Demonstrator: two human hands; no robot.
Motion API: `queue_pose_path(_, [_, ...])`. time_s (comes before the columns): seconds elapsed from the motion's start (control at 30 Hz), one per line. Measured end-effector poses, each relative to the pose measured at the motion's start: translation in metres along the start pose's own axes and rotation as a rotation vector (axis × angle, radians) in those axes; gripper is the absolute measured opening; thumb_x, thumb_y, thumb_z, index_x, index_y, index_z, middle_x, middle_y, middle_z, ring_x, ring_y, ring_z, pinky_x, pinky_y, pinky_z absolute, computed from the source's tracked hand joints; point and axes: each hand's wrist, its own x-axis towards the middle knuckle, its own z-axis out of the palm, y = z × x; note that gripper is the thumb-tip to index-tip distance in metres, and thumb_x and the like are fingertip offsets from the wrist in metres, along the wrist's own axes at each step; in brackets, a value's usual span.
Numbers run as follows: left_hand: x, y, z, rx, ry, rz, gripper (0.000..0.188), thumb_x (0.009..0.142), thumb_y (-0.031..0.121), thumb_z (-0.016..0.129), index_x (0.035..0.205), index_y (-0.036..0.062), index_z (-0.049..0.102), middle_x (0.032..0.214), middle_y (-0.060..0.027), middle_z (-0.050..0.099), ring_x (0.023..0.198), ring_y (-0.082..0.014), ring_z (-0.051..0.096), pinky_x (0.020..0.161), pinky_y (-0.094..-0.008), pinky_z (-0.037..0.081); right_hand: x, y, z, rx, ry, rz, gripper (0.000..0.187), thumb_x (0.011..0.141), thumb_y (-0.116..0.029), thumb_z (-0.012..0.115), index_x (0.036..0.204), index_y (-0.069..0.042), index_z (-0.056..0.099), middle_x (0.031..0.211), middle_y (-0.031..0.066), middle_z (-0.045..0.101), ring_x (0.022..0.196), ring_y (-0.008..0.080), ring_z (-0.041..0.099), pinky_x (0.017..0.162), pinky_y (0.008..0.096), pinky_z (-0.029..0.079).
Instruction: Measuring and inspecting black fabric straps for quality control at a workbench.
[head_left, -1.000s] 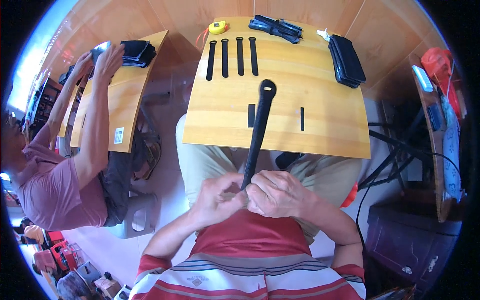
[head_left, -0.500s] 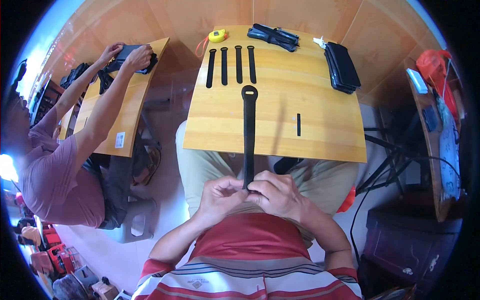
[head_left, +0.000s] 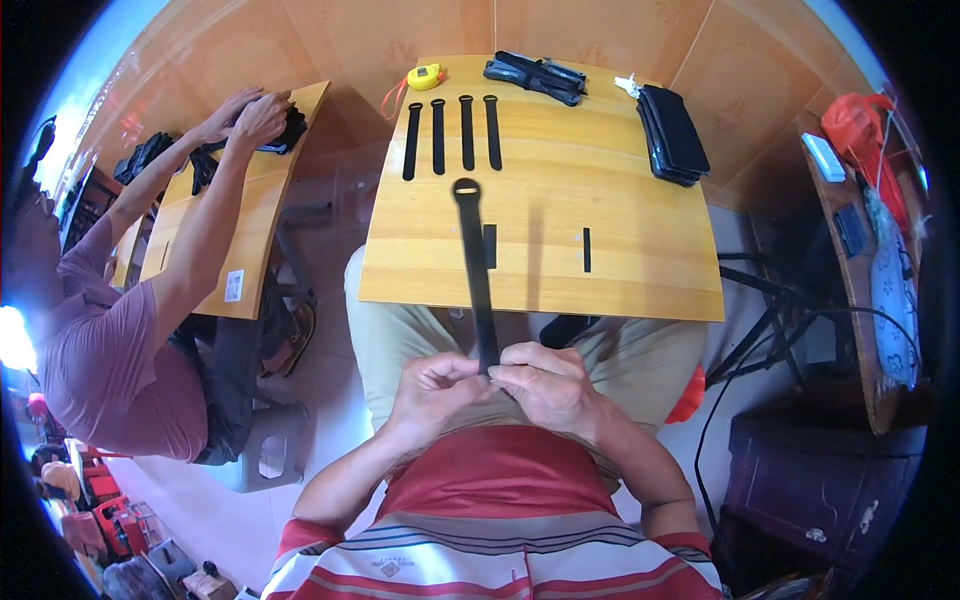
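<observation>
A long black hook-and-loop strap (head_left: 477, 275) stands up in front of me, its slotted round end over the table. My left hand (head_left: 430, 397) and my right hand (head_left: 552, 388) are closed close together over my lap, pinching its lower end between thumbs and fingers. Their fingertips hide that end. Beyond it, several similar black straps (head_left: 467, 135) lie side by side on the wooden table (head_left: 640, 275). A short black strip (head_left: 587, 250) lies nearer the table's front edge, and another dark strip (head_left: 490, 246) shows partly behind the held strap.
At the table's back are a yellow tape measure (head_left: 426, 77) and a bundle of black straps (head_left: 537, 77). A black stack (head_left: 673, 133) lies at the right. To the left, a co-worker's hands (head_left: 255, 115) handle dark items at another table (head_left: 215, 255). A shelf (head_left: 850, 290) stands right.
The held strap's slotted end has tilted left, and a dark strip on the table now shows beside it. Both hands keep their pinch. The whole view has shifted slightly.
</observation>
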Motion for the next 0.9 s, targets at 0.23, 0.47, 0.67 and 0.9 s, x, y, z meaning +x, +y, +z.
queue_pose_path(0.23, [-0.006, -0.002, -0.005, 0.047, 0.006, 0.002, 0.010, 0.090, -0.005, 0.061, 0.097, -0.0036, 0.067, 0.094, -0.0096, 0.071, 0.086, -0.0109, 0.067, 0.078, -0.0250, 0.056, 0.001, -0.002, -0.005, -0.064, -0.151, 0.030, 0.016, 0.079, 0.003, 0.069, 0.092, -0.001, 0.059, 0.085, 0.0133, 0.061, 0.067, 0.0270, 0.064, 0.052, 0.0360, 0.049])
queue_pose_path(0.47, [-0.010, 0.030, 0.002, 0.162, -0.063, -0.055, 0.009, 0.089, -0.004, 0.061, 0.095, -0.0034, 0.068, 0.093, -0.0078, 0.072, 0.086, -0.0080, 0.065, 0.079, -0.0235, 0.054, 0.024, -0.009, -0.031, -0.089, -0.105, 0.039, 0.019, 0.079, -0.001, 0.070, 0.093, -0.002, 0.058, 0.089, 0.0111, 0.059, 0.067, 0.0255, 0.065, 0.054, 0.0346, 0.051])
queue_pose_path(0.67, [-0.005, 0.008, 0.002, 0.089, -0.049, 0.067, 0.011, 0.087, -0.008, 0.060, 0.093, -0.0024, 0.067, 0.090, -0.0058, 0.071, 0.083, -0.0076, 0.064, 0.076, -0.0222, 0.053, 0.014, -0.018, -0.002, -0.102, 0.052, 0.010, 0.026, 0.081, -0.007, 0.073, 0.103, 0.001, 0.062, 0.091, 0.0126, 0.060, 0.069, 0.0230, 0.065, 0.055, 0.0326, 0.053])
queue_pose_path(0.9, [0.001, 0.001, -0.001, -0.100, -0.144, -0.030, 0.023, 0.095, 0.000, 0.048, 0.115, -0.0019, 0.060, 0.104, -0.0096, 0.066, 0.087, -0.0136, 0.065, 0.080, -0.0288, 0.055, -0.004, 0.000, 0.014, -0.115, 0.138, -0.063, 0.032, 0.069, 0.001, 0.076, 0.100, 0.001, 0.067, 0.090, 0.0106, 0.062, 0.069, 0.0197, 0.065, 0.055, 0.0296, 0.055])
